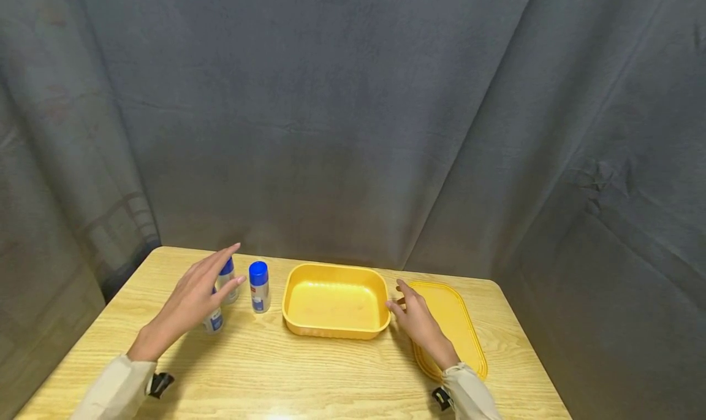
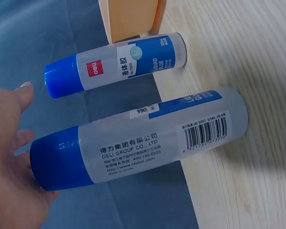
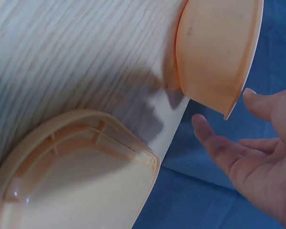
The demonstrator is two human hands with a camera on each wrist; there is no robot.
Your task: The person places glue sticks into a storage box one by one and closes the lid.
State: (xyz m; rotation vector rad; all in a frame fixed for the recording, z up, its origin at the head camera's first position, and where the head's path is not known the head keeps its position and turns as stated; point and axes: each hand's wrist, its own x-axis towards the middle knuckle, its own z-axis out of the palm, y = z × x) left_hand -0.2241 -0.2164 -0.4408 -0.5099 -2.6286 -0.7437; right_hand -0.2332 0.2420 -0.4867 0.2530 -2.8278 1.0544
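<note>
Three liquid glue bottles with blue caps stand upright on the left of the table: one apart (image 1: 259,288), the other two partly hidden by my left hand (image 1: 190,300). Its fingers are extended, with the thumb held away from them, around cap height. In the left wrist view, the nearest glue bottle (image 2: 138,143) has its cap in front of some of the fingers; contact cannot be told. A yellow plastic box (image 1: 336,333), without contents, sits mid-table. My right hand (image 1: 421,328) is beside the box's right wall, fingers loosely spread and holding nothing.
The yellow lid (image 1: 455,316) lies to the right of the box, partly under my right forearm; its ridged rim (image 3: 81,117) faces up. A grey curtain (image 1: 331,132) hangs behind the wooden table (image 1: 309,377) and along both sides.
</note>
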